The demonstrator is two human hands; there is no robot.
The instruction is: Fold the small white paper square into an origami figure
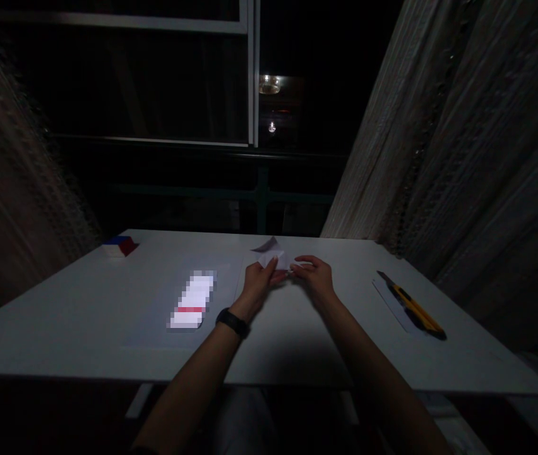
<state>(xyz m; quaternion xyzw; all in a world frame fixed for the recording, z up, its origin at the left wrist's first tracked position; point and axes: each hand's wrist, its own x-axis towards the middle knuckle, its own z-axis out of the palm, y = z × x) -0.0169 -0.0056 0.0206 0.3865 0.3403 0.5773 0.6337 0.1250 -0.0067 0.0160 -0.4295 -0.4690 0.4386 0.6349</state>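
Above the middle of the white table, my left hand (260, 279) grips a piece of folded paper (273, 258), its thumb lying on top and its fingers beneath. A loose flap of the paper sticks up at the far side. My right hand (314, 273) pinches the paper's right edge between thumb and fingertips, with the index finger stretched out above. A dark band circles my left wrist. The dim light hides the finer creases.
A lit phone (193, 300) lies on a paper sheet (148, 328) at left. A coloured cube (120, 246) sits at the far left corner. At right, a yellow utility knife (415, 306) rests partly on white paper (392, 306). Curtains (368, 133) flank the white table (84, 303).
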